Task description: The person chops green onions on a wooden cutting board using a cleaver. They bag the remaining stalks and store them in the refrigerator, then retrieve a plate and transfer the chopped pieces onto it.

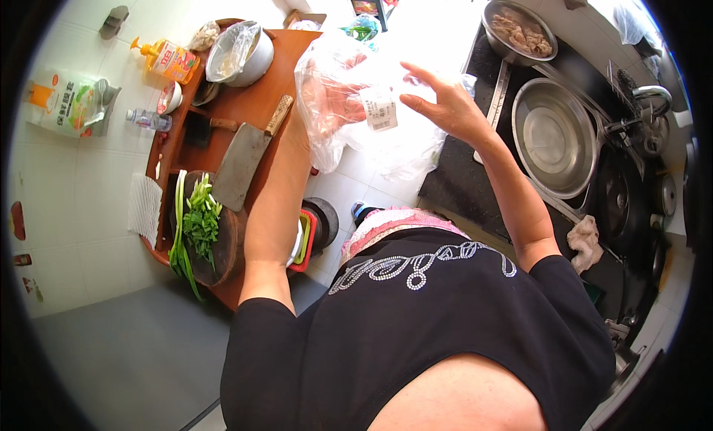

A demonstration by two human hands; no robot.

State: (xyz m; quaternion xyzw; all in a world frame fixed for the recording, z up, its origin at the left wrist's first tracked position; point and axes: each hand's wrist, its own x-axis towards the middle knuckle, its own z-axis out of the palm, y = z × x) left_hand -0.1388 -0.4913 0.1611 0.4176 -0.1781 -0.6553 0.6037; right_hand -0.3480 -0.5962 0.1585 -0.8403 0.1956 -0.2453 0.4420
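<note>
A clear plastic bag [384,147] with a printed label hangs in front of me, with parts of it washed out by glare. My left hand [340,99] shows through the film on the bag's left side; whether it grips the bag or is inside it cannot be told. My right hand [440,105] is raised at the bag's right side, thumb and fingers apart, holding nothing. Left of my forearm, a cleaver [240,163] lies on the wooden table [289,58]. Below the cleaver, chopped green onions [201,222] and whole stalks lie on a round cutting board [225,253].
Along the table's back edge are a covered bowl [253,63], a pump bottle [172,60] and a plastic bottle [150,120]. On the right counter are a bowl of meat [521,33], a large steel basin [554,138], a faucet [652,94] and a cloth [585,244].
</note>
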